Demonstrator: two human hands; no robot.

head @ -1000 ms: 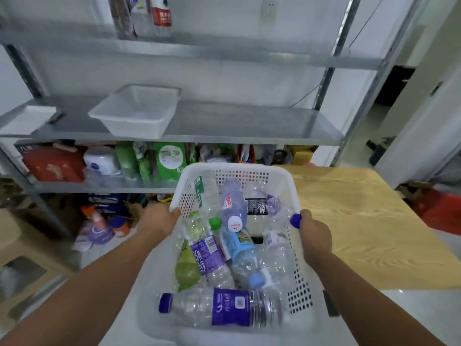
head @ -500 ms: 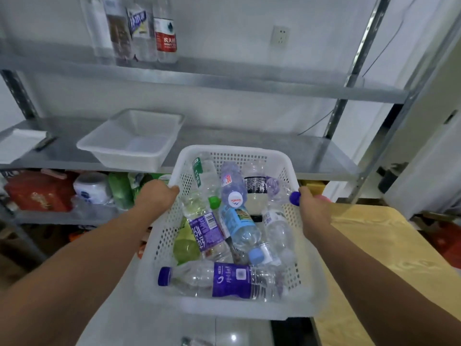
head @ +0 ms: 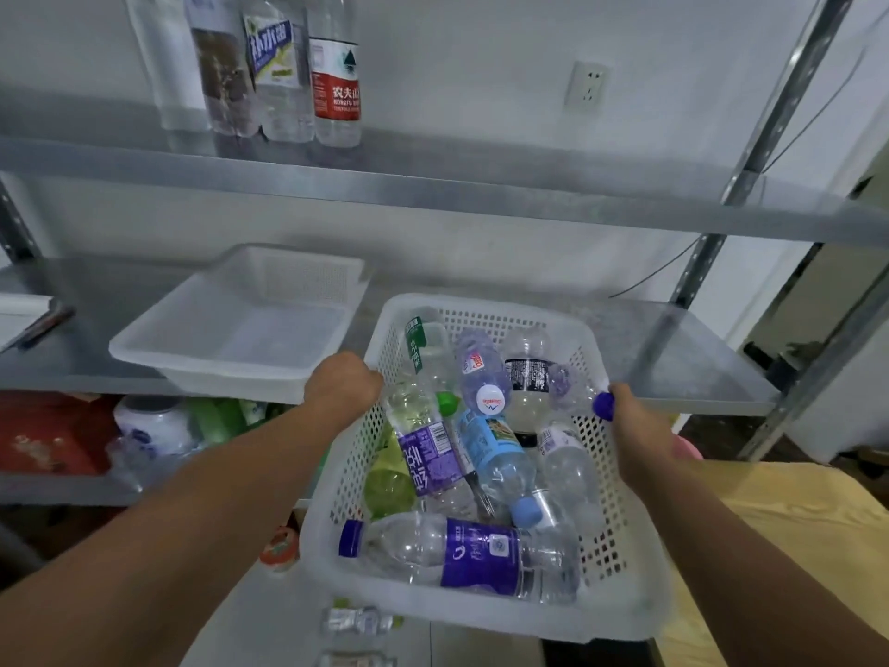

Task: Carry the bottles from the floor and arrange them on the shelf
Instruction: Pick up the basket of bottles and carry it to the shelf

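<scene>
I carry a white perforated basket in the air in front of the metal shelf unit. My left hand grips its left rim and my right hand grips its right rim. Several plastic bottles lie jumbled inside, among them a purple-labelled bottle across the front, a blue-labelled bottle and a green bottle. The basket's far end hovers over the front edge of the middle shelf. Several bottles stand upright on the top shelf.
An empty white tub sits on the middle shelf to the left of the basket. The lower shelf holds a red box, a white jar and green packs. A wooden table lies at the right. More bottles lie on the floor below.
The basket has risen from below the middle shelf to its height and moved closer to it. Both hands keep the same grip on the rims.
</scene>
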